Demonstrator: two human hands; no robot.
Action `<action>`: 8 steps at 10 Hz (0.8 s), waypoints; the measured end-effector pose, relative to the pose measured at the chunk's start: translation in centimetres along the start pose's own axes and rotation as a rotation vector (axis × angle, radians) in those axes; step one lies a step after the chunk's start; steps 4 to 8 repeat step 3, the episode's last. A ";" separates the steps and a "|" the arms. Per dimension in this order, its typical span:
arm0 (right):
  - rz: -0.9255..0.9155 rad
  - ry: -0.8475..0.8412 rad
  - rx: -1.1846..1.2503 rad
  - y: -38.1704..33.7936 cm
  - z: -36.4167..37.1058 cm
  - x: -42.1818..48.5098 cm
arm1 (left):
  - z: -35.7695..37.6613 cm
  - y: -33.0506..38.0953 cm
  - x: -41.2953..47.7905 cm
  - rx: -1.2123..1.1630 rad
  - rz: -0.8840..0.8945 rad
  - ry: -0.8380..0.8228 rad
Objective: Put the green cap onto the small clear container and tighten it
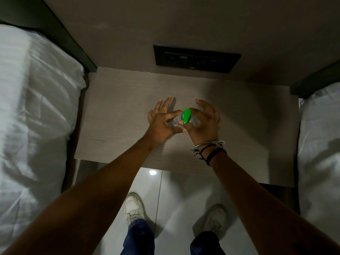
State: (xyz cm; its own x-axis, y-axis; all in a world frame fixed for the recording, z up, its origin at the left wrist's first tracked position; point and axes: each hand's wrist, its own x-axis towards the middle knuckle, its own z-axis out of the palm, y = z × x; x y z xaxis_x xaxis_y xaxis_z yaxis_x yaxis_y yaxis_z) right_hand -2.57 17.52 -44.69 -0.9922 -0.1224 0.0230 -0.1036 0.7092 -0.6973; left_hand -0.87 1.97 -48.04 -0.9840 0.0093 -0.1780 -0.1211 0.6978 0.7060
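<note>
A small clear container (174, 122) is held just above the wooden bedside table (114, 111). My left hand (161, 122) grips it from the left with thumb and forefinger, the other fingers spread. A green cap (186, 116) sits on top of the container. My right hand (202, 123) pinches the cap between thumb and forefinger, its other fingers curled and apart. Much of the container is hidden by both hands.
White bedding lies on the left (33, 107) and on the right (320, 140). A black socket panel (196, 58) is set in the wall behind the table. Below are a glossy tiled floor (174, 196) and my white shoes (133, 208).
</note>
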 end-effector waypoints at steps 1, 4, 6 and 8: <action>0.002 0.010 0.011 0.2 0.1 -0.3 | 0.1 -0.1 0.1 0.003 0.005 -0.005; 0.037 -0.080 -0.061 0.3 0.5 -0.7 | 0.1 -1.1 -0.8 -0.066 -0.049 0.012; 0.037 -0.080 -0.061 0.3 0.5 -0.7 | 0.1 -1.1 -0.8 -0.066 -0.049 0.012; 0.037 -0.080 -0.061 0.3 0.5 -0.7 | 0.1 -1.1 -0.8 -0.066 -0.049 0.012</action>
